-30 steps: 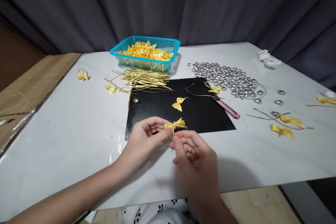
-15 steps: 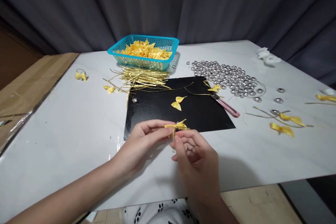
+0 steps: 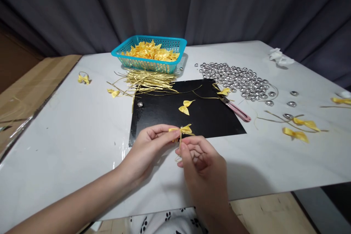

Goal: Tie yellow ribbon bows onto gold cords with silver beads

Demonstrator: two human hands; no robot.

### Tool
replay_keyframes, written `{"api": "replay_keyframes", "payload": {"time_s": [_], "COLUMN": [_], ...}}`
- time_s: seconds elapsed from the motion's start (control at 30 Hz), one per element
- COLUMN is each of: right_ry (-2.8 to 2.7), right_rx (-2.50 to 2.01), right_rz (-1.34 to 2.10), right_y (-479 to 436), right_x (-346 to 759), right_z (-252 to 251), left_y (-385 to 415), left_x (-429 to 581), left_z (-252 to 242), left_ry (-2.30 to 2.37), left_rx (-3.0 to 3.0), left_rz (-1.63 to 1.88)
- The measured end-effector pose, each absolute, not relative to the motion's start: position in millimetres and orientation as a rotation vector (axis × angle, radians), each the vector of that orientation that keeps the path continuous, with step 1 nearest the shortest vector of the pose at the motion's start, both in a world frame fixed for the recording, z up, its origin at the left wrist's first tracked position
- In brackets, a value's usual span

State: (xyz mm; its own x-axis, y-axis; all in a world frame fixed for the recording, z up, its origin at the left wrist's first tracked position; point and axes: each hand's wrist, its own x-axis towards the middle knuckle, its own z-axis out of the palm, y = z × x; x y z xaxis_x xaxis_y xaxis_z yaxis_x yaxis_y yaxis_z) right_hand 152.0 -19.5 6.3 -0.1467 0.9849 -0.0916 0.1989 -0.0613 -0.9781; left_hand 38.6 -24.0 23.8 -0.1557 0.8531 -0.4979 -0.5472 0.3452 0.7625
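Over the near edge of the black mat (image 3: 161, 117), my left hand (image 3: 149, 148) pinches a yellow bow (image 3: 187, 129) between thumb and fingers. A thin gold cord (image 3: 180, 142) hangs down from the middle of the bow, and my right hand (image 3: 204, 162) grips it between thumb and forefinger, just below and to the right. Another yellow bow (image 3: 185, 108) lies flat on the mat beyond my hands. At the mat's right side rests a pink-handled tool (image 3: 238, 112), beside a bow with gold cord (image 3: 224, 91).
A blue basket (image 3: 115, 53) of yellow bows stands at the back, with a bundle of gold cords (image 3: 153, 79) before it. Silver beads (image 3: 236, 78) are heaped at back right. Loose bows (image 3: 295, 134) lie on the right; a crumpled tissue (image 3: 280, 57) sits behind.
The held bow has turned a little and shifted slightly left, showing more of its right loop. My right hand has moved slightly left with the cord.
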Motion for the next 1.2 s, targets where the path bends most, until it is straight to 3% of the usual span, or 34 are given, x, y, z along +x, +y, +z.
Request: {"api": "replay_keyframes", "payload": {"time_s": [0.47,0.9,1.2], "right_ry": [-1.437,-1.465,-1.201], "right_rx": [-1.377,-1.316,-0.962], "right_rz": [1.459,1.027,2.089], "right_y": [-14,-9,30], "right_x": [150,175,186], "right_z": [4,22,32], "left_y": [-23,-23,-25], "left_x": [34,33,38], "left_z": [24,25,23], "left_ry": [1.390,1.417,1.400], "left_rx": [0.599,0.624,0.687], "left_rz": [1.331,1.351,1.289]}}
